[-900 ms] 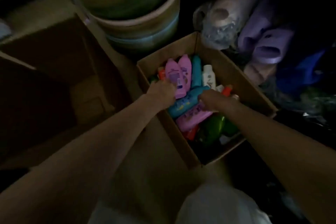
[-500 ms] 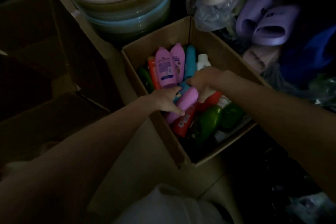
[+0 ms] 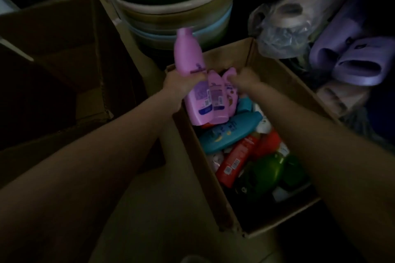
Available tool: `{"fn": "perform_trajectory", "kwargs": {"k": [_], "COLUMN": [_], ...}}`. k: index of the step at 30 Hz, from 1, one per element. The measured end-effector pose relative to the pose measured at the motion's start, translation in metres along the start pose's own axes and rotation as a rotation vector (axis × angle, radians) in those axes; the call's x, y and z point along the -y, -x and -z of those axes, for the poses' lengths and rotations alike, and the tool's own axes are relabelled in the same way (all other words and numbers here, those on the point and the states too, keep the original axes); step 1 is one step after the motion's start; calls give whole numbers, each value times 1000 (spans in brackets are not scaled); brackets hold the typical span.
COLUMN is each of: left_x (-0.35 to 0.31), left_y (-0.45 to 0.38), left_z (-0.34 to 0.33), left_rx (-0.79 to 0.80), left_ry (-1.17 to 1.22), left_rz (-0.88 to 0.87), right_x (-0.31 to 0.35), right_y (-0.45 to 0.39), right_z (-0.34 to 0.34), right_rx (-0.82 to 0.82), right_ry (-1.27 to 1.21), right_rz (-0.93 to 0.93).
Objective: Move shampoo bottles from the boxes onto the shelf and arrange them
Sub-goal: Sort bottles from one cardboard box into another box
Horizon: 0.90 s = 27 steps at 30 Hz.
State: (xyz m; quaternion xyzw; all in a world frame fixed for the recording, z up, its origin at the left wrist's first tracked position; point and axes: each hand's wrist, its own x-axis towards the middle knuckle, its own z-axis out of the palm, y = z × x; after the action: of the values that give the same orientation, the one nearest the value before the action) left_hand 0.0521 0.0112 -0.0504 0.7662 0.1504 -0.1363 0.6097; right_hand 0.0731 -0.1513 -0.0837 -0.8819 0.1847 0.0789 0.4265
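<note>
Clamping round a pink bottle [image 3: 188, 53] with the left hand [image 3: 181, 83], now lifted upright above the box [image 3: 275, 226] rather than lying inside; starting the carry to a shelf nowhere in view. Reaching at more pink bottles [image 3: 220, 96] with the right hand [image 3: 245, 80], blurred, grip unreadable

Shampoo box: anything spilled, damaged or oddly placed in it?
No spill or damage shows. The bottles lie jumbled in the cardboard box: a teal bottle and a red bottle on their sides. The left hand grips a pink bottle upright. Dim, blurred footage hides detail.
</note>
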Motion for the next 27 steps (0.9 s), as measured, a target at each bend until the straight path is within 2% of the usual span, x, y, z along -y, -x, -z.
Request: {"fn": "perform_trajectory", "kwargs": {"k": [2,3,5,7,10,13,14,16,18,20,23,25,27], "left_x": [-15,-24,-45,-61,-77,-82,-84,-94,-109,-123,-136,-127,-98], "left_y": [-5,-9,-10,-12,-11,-14,-15,-11,-7,-3,3,-1,-8], "left_z": [10,15,20,26,37,49,55,73,98,134,204,248,282], "left_rx": [-8,0,41,69,85,101,96,62,23,-31,-203,-375,-433], "left_ry": [-66,-117,-194,-197,-179,-127,-93,-42,9,63,78,-173,-560], "left_rz": [-50,-82,-120,-135,-144,-176,-195,-235,-286,-387,-558,-551,-404], "right_x": [-22,-28,-39,-43,-39,-15,-3,20,45,80,152,204,251], "right_y": [-10,-10,-5,-1,0,8,17,37,60,85,118,126,129], "right_z": [-45,-68,-101,-116,-105,-82,-74,-64,-58,-49,-36,-38,-55], "right_rx": [181,211,168,108,142,257,289,337,318,285,286,286,311], "right_ry": [197,269,362,330,24,-630,-777,-989,-1087,-1044,-737,-473,-230], "right_rz": [-130,-148,-169,-208,-287,-381,-386,-328,-221,-55,192,350,415]}}
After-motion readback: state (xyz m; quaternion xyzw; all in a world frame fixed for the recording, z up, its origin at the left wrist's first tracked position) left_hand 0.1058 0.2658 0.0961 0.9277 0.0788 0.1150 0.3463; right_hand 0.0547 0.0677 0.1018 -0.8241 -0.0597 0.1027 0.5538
